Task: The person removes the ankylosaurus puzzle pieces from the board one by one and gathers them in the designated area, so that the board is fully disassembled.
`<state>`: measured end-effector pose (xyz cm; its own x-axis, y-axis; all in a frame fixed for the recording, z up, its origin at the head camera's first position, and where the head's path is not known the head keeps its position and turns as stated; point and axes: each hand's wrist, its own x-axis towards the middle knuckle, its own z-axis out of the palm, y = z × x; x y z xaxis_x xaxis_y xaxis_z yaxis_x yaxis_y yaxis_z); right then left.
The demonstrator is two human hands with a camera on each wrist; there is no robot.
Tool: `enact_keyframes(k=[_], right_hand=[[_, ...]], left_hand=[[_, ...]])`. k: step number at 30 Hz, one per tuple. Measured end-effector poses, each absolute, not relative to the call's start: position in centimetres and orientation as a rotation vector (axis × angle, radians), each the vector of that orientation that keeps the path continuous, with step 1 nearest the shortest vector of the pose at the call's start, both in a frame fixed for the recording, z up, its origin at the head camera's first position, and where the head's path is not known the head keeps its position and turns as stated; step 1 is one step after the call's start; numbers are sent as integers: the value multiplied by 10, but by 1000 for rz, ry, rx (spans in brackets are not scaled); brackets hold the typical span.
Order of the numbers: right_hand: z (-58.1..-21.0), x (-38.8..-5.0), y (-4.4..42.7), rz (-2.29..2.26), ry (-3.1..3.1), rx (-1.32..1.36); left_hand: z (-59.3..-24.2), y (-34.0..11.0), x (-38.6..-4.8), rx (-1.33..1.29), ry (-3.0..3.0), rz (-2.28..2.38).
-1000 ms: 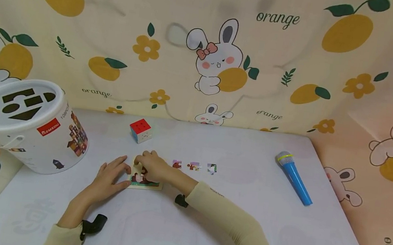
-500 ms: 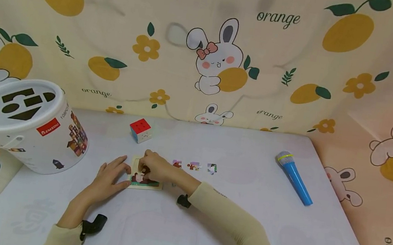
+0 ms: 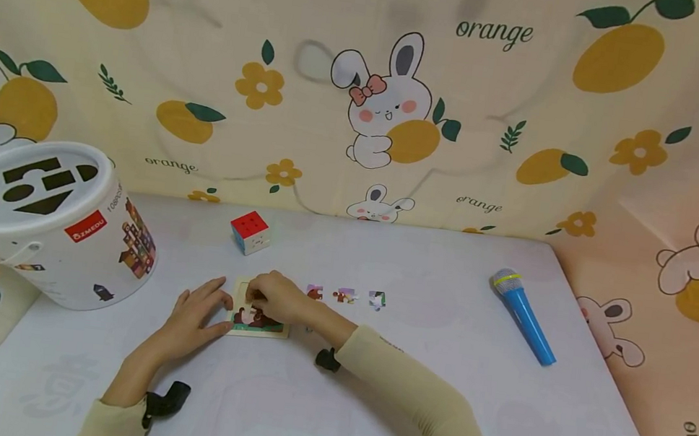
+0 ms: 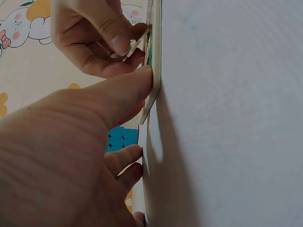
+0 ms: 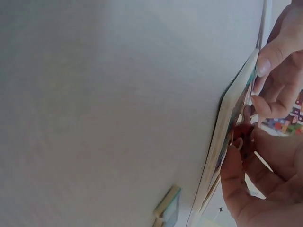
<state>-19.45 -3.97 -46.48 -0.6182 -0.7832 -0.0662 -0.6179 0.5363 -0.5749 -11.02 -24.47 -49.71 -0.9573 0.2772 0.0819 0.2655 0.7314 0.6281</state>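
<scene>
While the left hand (image 3: 196, 319) rests on the white table (image 3: 418, 408), its fingers lie loosely spread, thumb and index touching the left side of the puzzle board (image 3: 258, 333). I see that board lying flat just left of the table's middle, its lower picture strip showing near the person. My right hand (image 3: 277, 298) is over the board's far part, thumb and fingers drawn narrow, pinching a reddish-brown puzzle piece (image 5: 245, 137); the right wrist view shows it tilted up at the board's face, and I cannot tell whether it is seated. To the right I have three loose pieces (image 3: 345, 295) in a row, apart from one another. A red-topped cube (image 3: 249, 232) sits beyond the board, a white bucket (image 3: 88, 266) stands far left, and a blue microphone (image 3: 528, 321) lies on the right.
</scene>
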Motion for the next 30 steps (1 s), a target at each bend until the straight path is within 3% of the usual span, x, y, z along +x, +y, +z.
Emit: enact_keyframes(k=[30], right_hand=[[-463, -200, -34, -1025, 2348, -1071]], left_hand=[[-497, -244, -110, 458, 2909, 1045]])
